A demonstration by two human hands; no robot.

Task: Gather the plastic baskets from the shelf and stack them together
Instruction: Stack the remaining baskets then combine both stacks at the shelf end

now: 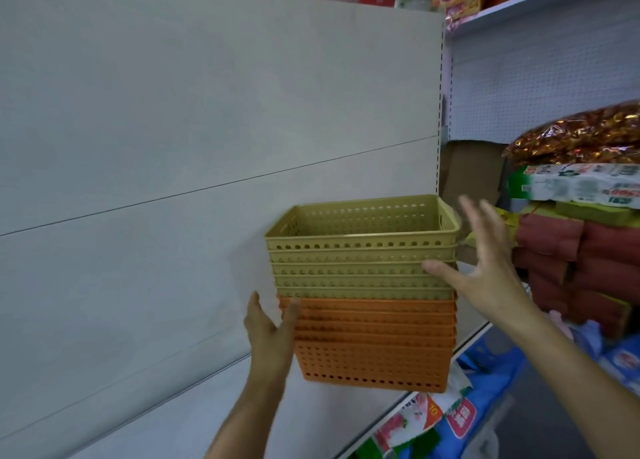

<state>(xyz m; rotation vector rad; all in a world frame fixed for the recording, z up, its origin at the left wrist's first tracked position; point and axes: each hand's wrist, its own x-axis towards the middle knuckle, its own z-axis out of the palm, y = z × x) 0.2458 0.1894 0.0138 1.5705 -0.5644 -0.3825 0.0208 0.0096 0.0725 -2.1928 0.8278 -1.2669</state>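
A nested stack of perforated plastic baskets stands on the white shelf (194, 420). Several olive-yellow baskets (360, 251) sit on top of several orange baskets (374, 348). My left hand (273, 334) presses flat against the left side of the orange baskets, thumb up. My right hand (485, 264) is at the right side of the yellow baskets with its fingers spread wide; its thumb lies across the front of them. The far side of the stack is hidden.
A grey panel wall rises to the left behind the stack. To the right, shelves hold red packs (581, 268), a foil bag (575, 136) and printed packets (585, 185). Blue and white packets (460, 420) lie below the shelf edge.
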